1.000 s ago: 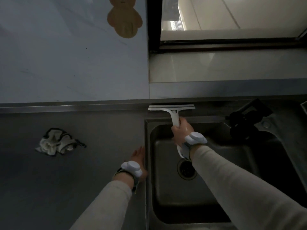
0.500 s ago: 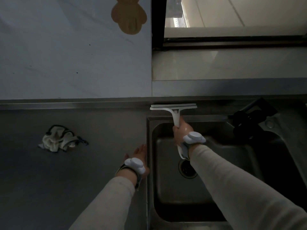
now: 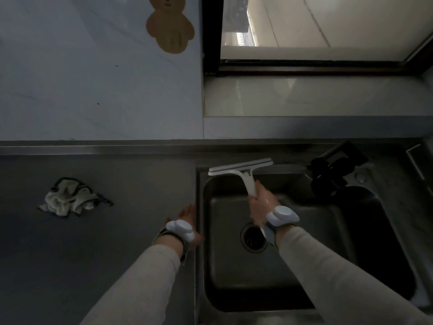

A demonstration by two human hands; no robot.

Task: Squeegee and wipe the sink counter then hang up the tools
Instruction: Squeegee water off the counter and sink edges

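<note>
My right hand (image 3: 262, 205) grips the handle of a white squeegee (image 3: 241, 168). Its blade lies across the back rim of the steel sink (image 3: 234, 289), tilted with the right end farther back. My left hand (image 3: 186, 218) rests flat with straight fingers on the grey counter (image 3: 105, 242), just left of the sink's left rim. A crumpled white cloth with dark trim (image 3: 70, 199) lies on the counter far to the left, apart from both hands.
A black faucet (image 3: 332, 168) stands at the sink's back right corner. The drain (image 3: 254, 238) sits in the basin under my right wrist. A bear-shaped brown hook (image 3: 169, 26) is on the wall above the counter. A window sill (image 3: 316, 97) runs behind the sink.
The squeegee blade has been pulled from the counter strip behind the sink toward me onto the sink's back rim and has tilted. My left hand has stayed in place.
</note>
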